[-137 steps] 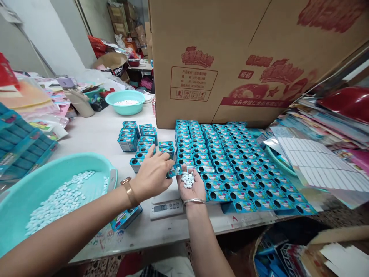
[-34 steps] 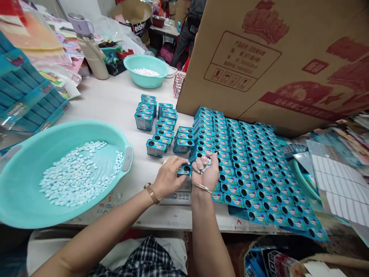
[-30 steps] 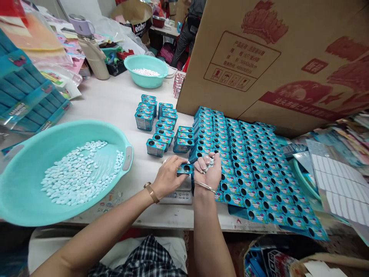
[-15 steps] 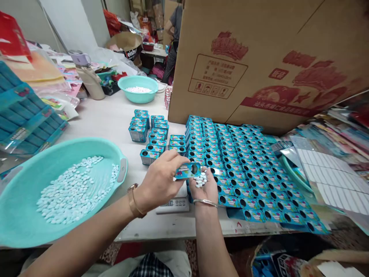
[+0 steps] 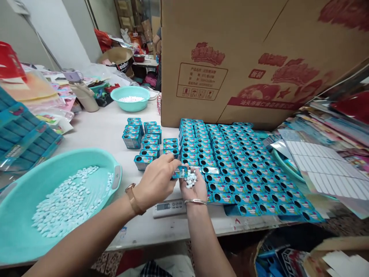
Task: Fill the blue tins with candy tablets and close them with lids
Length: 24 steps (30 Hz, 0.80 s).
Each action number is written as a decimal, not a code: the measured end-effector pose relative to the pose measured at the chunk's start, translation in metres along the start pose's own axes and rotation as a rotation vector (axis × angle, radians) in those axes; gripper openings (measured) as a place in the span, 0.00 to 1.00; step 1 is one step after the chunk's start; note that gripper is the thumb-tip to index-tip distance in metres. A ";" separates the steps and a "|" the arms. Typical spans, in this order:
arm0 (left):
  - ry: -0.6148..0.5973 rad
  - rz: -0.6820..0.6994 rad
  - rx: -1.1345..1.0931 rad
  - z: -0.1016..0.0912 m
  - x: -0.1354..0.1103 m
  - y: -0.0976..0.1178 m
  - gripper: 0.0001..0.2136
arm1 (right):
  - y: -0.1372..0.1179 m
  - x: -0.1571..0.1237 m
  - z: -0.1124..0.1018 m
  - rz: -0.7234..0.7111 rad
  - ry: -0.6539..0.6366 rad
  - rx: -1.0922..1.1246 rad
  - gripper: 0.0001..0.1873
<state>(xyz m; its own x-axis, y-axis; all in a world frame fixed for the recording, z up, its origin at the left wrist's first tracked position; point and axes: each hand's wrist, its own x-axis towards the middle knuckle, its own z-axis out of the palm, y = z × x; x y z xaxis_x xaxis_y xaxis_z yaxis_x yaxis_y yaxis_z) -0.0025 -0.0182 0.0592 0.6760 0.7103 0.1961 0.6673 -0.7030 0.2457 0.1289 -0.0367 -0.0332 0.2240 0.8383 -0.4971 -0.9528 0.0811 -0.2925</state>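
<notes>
Hands and small boxes at a white table (image 5: 96, 132); clock positions are read from the hands, with 12 o'clock away from the person. The left hand (image 5: 157, 177), wearing a watch (image 5: 133, 198), pinches a small blue box (image 5: 179, 172) between thumb and fingers; the box is tilted, its opening turned toward 3 o'clock, and pale sweets show there. Just beside it, the right hand (image 5: 200, 189) lies palm up and slightly cupped, its fingers uncurled, bearing a heap of pale blue sweets (image 5: 190, 179); a bangle (image 5: 196, 201) circles its wrist. Whether the box touches the palm cannot be told. At 7 o'clock, partly beneath the hands, is a scale (image 5: 169, 207). Between 8 and 9 o'clock, a large green basin (image 5: 17, 219) holds many more sweets. Loose groups of blue boxes (image 5: 132, 141) stand between 10 and 11 o'clock; a smaller green bowl (image 5: 129, 107) of white pieces sits at 11, and a bottle (image 5: 88, 99) at 10. From 12 round to 4 o'clock stretches a dense block of boxes (image 5: 226, 179) with dark round holes in their tops. A large carton (image 5: 245, 57) rises behind it at 1 o'clock; a striped white sheet (image 5: 313, 157) lies at 3.
</notes>
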 end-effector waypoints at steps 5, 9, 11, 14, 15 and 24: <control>-0.062 0.014 0.084 0.009 0.001 0.000 0.11 | 0.003 0.000 0.003 0.058 0.182 0.087 0.14; -0.022 -0.017 0.045 0.004 -0.002 -0.002 0.11 | 0.003 0.000 0.001 0.053 0.175 0.090 0.14; 0.005 -0.007 0.029 -0.001 -0.004 0.001 0.13 | 0.003 -0.001 0.003 0.057 0.158 0.078 0.15; 0.026 -0.003 0.033 -0.006 -0.005 0.004 0.12 | 0.003 -0.003 0.007 0.060 0.149 0.077 0.15; 0.024 -0.007 0.036 -0.007 -0.006 0.005 0.12 | 0.004 -0.004 0.008 0.061 0.153 0.071 0.15; 0.010 -0.025 0.038 0.001 -0.004 -0.001 0.12 | 0.002 -0.009 0.016 0.064 0.206 0.063 0.17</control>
<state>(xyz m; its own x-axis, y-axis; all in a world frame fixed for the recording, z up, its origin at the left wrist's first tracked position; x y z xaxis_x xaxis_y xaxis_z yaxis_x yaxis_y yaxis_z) -0.0059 -0.0208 0.0574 0.6558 0.7280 0.2000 0.6955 -0.6856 0.2150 0.1212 -0.0357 -0.0160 0.1933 0.7158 -0.6710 -0.9760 0.0703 -0.2062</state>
